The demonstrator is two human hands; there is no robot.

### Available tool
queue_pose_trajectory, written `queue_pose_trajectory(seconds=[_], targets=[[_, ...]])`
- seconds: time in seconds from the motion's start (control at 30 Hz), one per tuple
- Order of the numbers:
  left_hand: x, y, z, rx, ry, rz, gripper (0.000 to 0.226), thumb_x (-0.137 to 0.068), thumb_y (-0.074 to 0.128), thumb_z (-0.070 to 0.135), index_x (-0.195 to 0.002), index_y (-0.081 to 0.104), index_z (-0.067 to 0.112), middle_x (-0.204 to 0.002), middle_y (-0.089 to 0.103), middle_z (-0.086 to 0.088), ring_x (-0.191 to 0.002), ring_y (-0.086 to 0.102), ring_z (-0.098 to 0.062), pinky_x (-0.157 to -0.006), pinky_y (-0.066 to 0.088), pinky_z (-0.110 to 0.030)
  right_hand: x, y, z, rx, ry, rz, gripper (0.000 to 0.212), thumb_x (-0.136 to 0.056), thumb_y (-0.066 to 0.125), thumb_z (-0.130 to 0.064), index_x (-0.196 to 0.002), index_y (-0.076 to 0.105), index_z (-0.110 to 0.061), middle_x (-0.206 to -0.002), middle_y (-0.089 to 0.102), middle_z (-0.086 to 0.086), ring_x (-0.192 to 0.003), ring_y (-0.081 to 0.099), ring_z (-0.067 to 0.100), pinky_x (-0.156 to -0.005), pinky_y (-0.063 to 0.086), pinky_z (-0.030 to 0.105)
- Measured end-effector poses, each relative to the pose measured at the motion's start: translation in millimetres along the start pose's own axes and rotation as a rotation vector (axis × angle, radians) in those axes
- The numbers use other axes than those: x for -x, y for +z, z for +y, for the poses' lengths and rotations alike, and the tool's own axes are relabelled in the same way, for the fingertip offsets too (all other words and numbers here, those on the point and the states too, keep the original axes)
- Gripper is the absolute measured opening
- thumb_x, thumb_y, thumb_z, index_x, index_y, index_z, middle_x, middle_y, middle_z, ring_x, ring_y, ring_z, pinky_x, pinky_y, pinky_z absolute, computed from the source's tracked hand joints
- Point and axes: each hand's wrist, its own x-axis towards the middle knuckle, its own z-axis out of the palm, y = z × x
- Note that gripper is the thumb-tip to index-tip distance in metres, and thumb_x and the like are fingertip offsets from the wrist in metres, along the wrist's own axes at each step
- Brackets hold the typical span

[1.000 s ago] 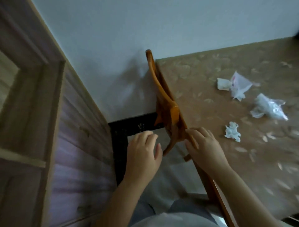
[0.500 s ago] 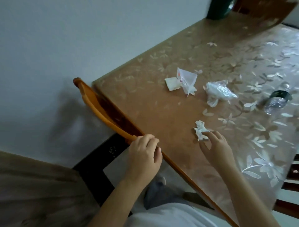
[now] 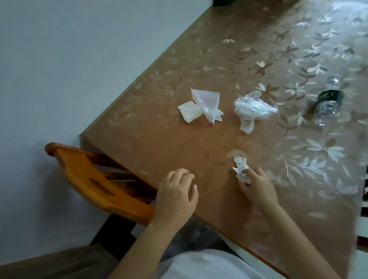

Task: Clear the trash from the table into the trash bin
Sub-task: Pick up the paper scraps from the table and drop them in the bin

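Note:
A crumpled white tissue (image 3: 241, 168) lies near the table's front edge, and my right hand (image 3: 256, 187) pinches it between thumb and fingers. My left hand (image 3: 176, 196) rests at the table edge with fingers loosely curled and nothing in it. Farther back lie a small clear zip bag (image 3: 207, 103) on a folded paper scrap (image 3: 188, 111), and a crumpled clear plastic bag (image 3: 252, 108). A clear plastic bottle (image 3: 327, 105) with a dark green label lies on its side at the right. No trash bin is in view.
The brown table (image 3: 159, 143) has a leaf-patterned cover. An orange wooden chair (image 3: 95, 181) is pushed against the table's left end, by the white wall. A dark green object (image 3: 222, 2) stands at the table's far edge.
My right hand has closed on the crumpled tissue it was reaching for. My left hand has left the chair back and now rests at the table edge. The view has swung toward the table.

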Motion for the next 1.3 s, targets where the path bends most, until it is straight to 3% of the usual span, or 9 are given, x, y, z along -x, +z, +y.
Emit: queue_pose_trajectory(seconds=[0.13,0.33,0.53,0.63,0.77,0.87,1.17,1.3], targets=[[-16,7,-6,0.021,0.031,-0.015,0.022,-0.078,0.059,0.021,-0.097,0.066,0.012,-0.101,0.066,-0.005,-0.094,0.060,-0.022,-0.077,0.047,-0.030,-1,7,-1,-0.023,0.040,0.022,0.021,-0.078,0.066,-0.016,-0.098,0.061,-0.010,-0.091,0.050,0.007,-0.087,0.048,0.027,-0.059,0.038,0.031],[-42,13,-23,0.043,0.051,-0.036,0.019,-0.079,0.065,0.015,-0.097,0.065,0.011,-0.100,0.065,-0.005,-0.094,0.059,-0.023,-0.077,0.045,-0.030,-1,12,0,-0.092,0.070,0.041,0.009,-0.074,0.063,-0.003,-0.083,0.062,-0.006,-0.077,0.044,0.000,-0.070,0.046,0.023,-0.056,0.031,0.028],[-84,21,-54,0.062,0.013,-0.017,0.018,-0.079,0.064,0.011,-0.097,0.065,0.007,-0.099,0.065,-0.007,-0.092,0.058,-0.023,-0.077,0.045,-0.030,-24,-6,-24,-0.156,0.085,0.100,0.006,-0.075,0.065,-0.006,-0.075,0.059,-0.007,-0.072,0.047,0.001,-0.061,0.047,0.020,-0.054,0.034,0.029],[-111,31,-67,0.077,0.009,0.020,0.020,-0.075,0.066,0.006,-0.095,0.065,0.004,-0.096,0.065,-0.010,-0.088,0.060,-0.026,-0.075,0.049,-0.034,-43,-20,-47,-0.182,0.049,0.151,0.011,-0.073,0.065,-0.007,-0.070,0.056,-0.013,-0.068,0.043,-0.008,-0.057,0.043,0.008,-0.051,0.031,0.019],[-149,47,-78,0.121,0.026,0.053,0.026,-0.073,0.068,0.005,-0.099,0.065,0.003,-0.098,0.066,-0.012,-0.088,0.060,-0.028,-0.074,0.049,-0.035,-68,-31,-75,-0.137,0.017,0.252,0.007,-0.073,0.065,-0.005,-0.073,0.059,-0.009,-0.074,0.051,-0.002,-0.059,0.043,0.012,-0.055,0.034,0.009],[-179,61,-84,0.154,0.024,0.062,0.028,-0.073,0.071,0.008,-0.101,0.065,0.002,-0.101,0.066,-0.014,-0.090,0.060,-0.030,-0.075,0.049,-0.038,-83,-34,-91,-0.177,0.050,0.308,0.006,-0.073,0.065,-0.004,-0.077,0.062,-0.007,-0.074,0.051,-0.006,-0.059,0.045,0.008,-0.060,0.032,0.001],[-242,102,-97,0.174,0.001,0.024,0.038,-0.066,0.077,0.009,-0.101,0.064,0.001,-0.097,0.064,-0.020,-0.081,0.059,-0.036,-0.067,0.050,-0.041,-112,-26,-101,-0.275,0.148,0.373,0.009,-0.074,0.064,-0.001,-0.073,0.059,-0.009,-0.069,0.046,-0.011,-0.059,0.048,0.003,-0.056,0.034,0.004],[-252,110,-100,0.176,-0.003,0.005,0.029,-0.067,0.075,0.003,-0.094,0.065,-0.001,-0.090,0.063,-0.021,-0.077,0.059,-0.038,-0.063,0.050,-0.039,-114,-21,-100,-0.288,0.169,0.393,0.008,-0.073,0.065,0.001,-0.073,0.060,-0.006,-0.069,0.046,-0.009,-0.059,0.048,0.004,-0.058,0.035,0.003]])
